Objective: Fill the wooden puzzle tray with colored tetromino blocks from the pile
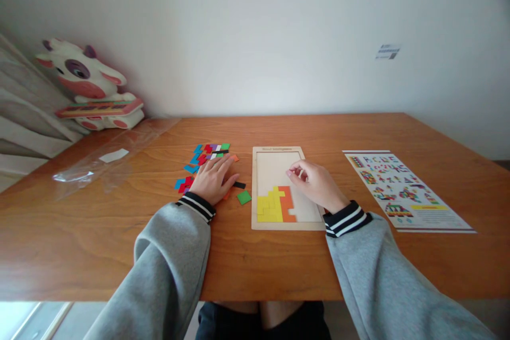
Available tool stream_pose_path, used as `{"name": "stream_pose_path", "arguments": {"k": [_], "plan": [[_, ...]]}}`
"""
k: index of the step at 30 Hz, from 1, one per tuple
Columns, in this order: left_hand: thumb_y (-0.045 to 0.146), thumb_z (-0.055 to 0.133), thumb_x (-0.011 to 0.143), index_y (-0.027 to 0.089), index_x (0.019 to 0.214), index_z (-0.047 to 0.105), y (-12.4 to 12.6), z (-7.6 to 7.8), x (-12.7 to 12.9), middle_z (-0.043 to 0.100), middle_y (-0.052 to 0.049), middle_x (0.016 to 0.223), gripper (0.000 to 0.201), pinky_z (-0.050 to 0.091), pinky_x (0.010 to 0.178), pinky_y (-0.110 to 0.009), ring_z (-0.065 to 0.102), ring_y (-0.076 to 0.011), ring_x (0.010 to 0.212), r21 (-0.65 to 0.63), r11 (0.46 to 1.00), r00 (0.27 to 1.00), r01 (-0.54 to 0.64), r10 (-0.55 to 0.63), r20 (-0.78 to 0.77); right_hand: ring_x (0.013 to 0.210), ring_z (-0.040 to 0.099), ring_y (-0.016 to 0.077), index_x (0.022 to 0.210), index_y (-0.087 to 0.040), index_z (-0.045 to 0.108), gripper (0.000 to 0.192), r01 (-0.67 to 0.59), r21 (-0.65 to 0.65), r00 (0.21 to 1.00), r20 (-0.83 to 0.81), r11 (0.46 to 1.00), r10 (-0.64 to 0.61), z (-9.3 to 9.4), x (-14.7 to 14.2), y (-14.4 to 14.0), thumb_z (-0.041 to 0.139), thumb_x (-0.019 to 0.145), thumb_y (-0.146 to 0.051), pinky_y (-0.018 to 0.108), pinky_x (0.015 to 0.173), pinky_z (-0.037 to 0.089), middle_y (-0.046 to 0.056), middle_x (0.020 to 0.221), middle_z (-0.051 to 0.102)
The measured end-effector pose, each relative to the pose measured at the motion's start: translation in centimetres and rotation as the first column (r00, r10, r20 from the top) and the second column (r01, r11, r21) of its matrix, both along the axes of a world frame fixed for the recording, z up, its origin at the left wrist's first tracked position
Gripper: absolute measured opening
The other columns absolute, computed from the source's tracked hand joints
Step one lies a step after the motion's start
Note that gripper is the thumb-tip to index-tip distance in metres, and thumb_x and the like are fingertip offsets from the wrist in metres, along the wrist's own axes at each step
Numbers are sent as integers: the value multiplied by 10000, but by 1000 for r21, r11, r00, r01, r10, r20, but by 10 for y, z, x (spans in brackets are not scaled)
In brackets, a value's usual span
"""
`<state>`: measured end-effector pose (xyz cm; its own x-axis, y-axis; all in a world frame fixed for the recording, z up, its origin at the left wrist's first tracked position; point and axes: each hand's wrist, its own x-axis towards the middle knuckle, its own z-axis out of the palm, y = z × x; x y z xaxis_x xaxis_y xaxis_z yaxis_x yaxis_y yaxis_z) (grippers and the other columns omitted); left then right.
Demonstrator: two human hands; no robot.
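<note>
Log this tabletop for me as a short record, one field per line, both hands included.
Surface: brown table
Left hand: palm down, fingers extended over loose coloured pieces
Right hand: above the wooden tray, thumb and fingertips close together; cannot tell if anything is held
In tray: yellow pieces at lower left, orange pieces beside them
Left of tray: green piece
Right of tray: printed sheet
Far left: clear plastic bag, cow toy behind it
</note>
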<state>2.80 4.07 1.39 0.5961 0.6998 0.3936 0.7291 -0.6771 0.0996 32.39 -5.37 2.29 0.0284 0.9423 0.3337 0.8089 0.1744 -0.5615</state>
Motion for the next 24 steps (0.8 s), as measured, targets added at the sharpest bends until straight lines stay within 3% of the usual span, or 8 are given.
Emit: {"name": "stream_pose_path", "arguments": {"k": [4, 9, 14, 24], "plan": [[401, 427, 959, 170, 1363, 500, 4, -8, 3, 592, -129, 1343, 471, 409, 1071, -485, 513, -287, 1273, -51, 998, 999, -30, 29, -16, 617, 576, 133, 997, -204, 615, 183, 31, 70, 998, -48, 997, -28, -5, -2, 2, 565, 882, -338, 285, 644, 466, 46, 923, 671], [392, 468, 938, 182, 1183, 639, 9, -7, -1, 705, -111, 1112, 366, 504, 943, -445, 648, -285, 1048, -48, 996, 997, -80, 81, 8, 593, 564, 126, 1030, -193, 606, 211, 97, 123, 991, -104, 988, -84, -8, -2, 4, 553, 877, -329, 293, 645, 477, 57, 934, 665], [381, 516, 912, 164, 1215, 613, 11, -9, -3, 699, -122, 1141, 386, 501, 968, -433, 637, -279, 1084, -47, 995, 988, -88, 93, 124, 613, 570, 138, 933, -182, 631, 180, 138, 57, 984, -122, 989, -130, -12, -1, 7, 533, 867, -318, 293, 640, 465, 56, 899, 677], [408, 687, 801, 215, 1187, 593, 12, -6, -2, 758, -52, 991, 441, 541, 844, -395, 700, -270, 949, -253, 956, 936, -151, 221, 276, 650, 587, 156, 926, -183, 646, 208, 165, -20, 979, -120, 986, -166, -16, -1, 7, 521, 865, -338, 292, 649, 451, 48, 859, 695]]}}
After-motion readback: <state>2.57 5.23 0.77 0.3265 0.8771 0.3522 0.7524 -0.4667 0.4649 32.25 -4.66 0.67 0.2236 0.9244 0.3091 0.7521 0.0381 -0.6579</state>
